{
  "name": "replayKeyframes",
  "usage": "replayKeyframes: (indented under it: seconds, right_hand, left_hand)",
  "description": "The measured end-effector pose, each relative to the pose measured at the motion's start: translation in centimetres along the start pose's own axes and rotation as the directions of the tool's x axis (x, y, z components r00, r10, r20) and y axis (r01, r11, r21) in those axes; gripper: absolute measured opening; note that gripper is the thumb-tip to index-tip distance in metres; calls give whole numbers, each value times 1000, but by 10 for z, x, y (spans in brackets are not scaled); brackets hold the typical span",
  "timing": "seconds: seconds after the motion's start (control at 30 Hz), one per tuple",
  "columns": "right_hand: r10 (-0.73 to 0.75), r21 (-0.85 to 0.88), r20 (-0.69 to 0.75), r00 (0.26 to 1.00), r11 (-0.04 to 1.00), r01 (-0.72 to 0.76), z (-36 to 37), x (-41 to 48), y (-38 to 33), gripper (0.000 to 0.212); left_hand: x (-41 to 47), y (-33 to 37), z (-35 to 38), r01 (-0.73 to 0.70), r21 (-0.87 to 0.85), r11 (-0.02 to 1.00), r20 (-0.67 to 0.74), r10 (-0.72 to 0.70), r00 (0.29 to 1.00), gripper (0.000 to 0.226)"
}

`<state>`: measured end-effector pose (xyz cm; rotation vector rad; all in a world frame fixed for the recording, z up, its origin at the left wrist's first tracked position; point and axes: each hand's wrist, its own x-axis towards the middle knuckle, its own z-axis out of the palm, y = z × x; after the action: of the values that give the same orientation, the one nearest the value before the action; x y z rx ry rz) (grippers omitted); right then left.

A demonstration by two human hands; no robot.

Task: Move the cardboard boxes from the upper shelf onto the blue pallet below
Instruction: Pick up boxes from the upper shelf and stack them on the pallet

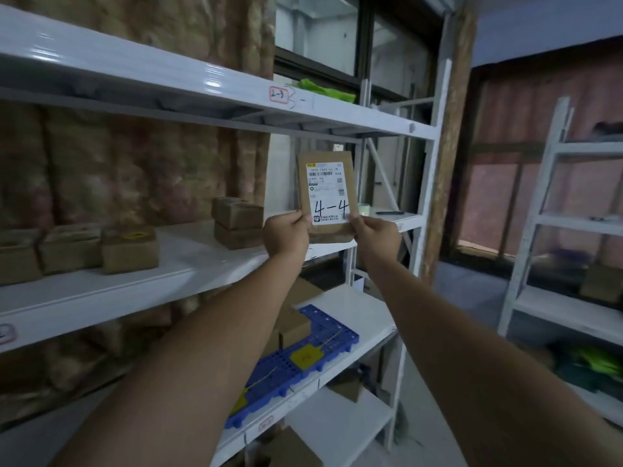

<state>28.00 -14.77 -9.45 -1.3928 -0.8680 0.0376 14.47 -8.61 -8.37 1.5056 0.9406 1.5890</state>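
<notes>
While both hands are pinching the lower corners of a flat cardboard box [326, 193], the left hand [286, 235] and the right hand [374, 235] are each forming a grip closed on it, thumbs pressing the white label marked "4-4". It is being held upright in the air, in front of the upper shelf [175, 264] and well above the blue pallet [333, 335]. Lowering it well probably means tipping it flat and setting it on bare blue grid beside the boxes already lying there. More small boxes [129, 249] are waiting on the shelf.
</notes>
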Motion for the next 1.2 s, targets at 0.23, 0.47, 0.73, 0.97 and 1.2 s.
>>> replayKeyframes:
  seconds: [0.23, 0.47, 0.73, 0.97, 1.2]
  right_hand:
    - [54, -123, -113, 992, 990, -68, -93, 50, 66, 33]
    - [152, -207, -182, 971, 960, -189, -176, 112, 156, 37]
    - [406, -263, -162, 899, 861, -436, -206, 140, 265, 39]
    - [520, -305, -7, 854, 812, -497, -133, 152, 330, 31]
    - [525, -344, 184, 831, 826, -445, -18, 190, 372, 33]
  left_hand:
    - [-34, -21, 121, 27, 21, 999, 126, -29, 992, 23]
    - [-60, -56, 253, 112, 51, 992, 273, -121, 954, 24]
    - [-69, -135, 334, 182, 323, 929, 330, -291, 898, 17]
    - [-35, -211, 320, 242, 506, 828, 248, -409, 878, 18]
    - [36, -288, 295, 266, 544, 796, 111, -382, 917, 22]
